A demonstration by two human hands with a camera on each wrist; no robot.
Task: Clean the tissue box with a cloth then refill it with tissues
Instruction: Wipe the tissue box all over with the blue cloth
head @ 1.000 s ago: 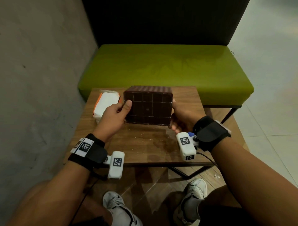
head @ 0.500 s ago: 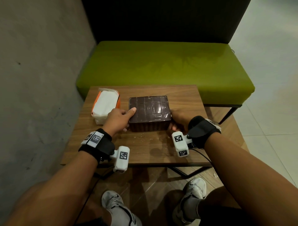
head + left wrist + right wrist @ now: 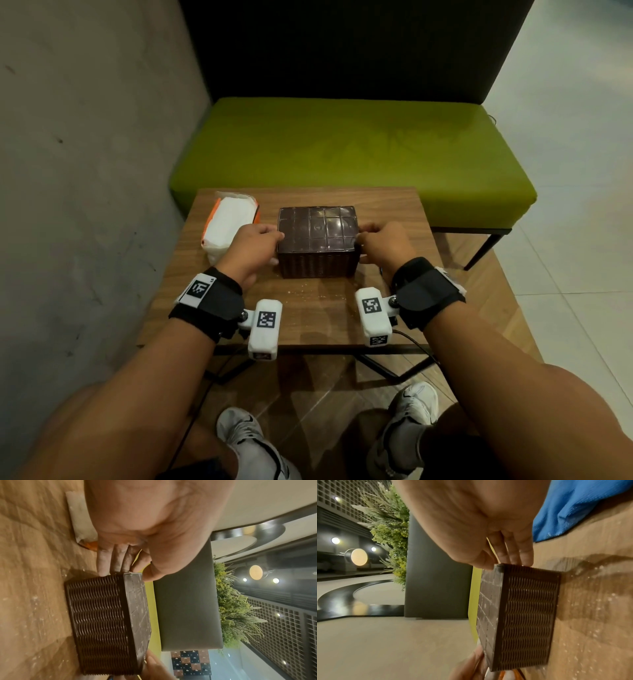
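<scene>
The brown box (image 3: 318, 240) stood on the tabletop (image 3: 322, 308), the tissue pack (image 3: 230, 224) just beside it. Our left hand (image 3: 255, 245) and right hand (image 3: 383, 241) each held one end, grip curled round it. A blue cloth (image 3: 576, 507) lay nearby.

No readable text appeared anywhere (only black-and-white square code markers (image 3: 266, 319) on the wrist cameras, low centre).

Dim, warm indoor light; round lamps (image 3: 358, 557) glare in the wrist views, which blur and bend near their edges.
</scene>
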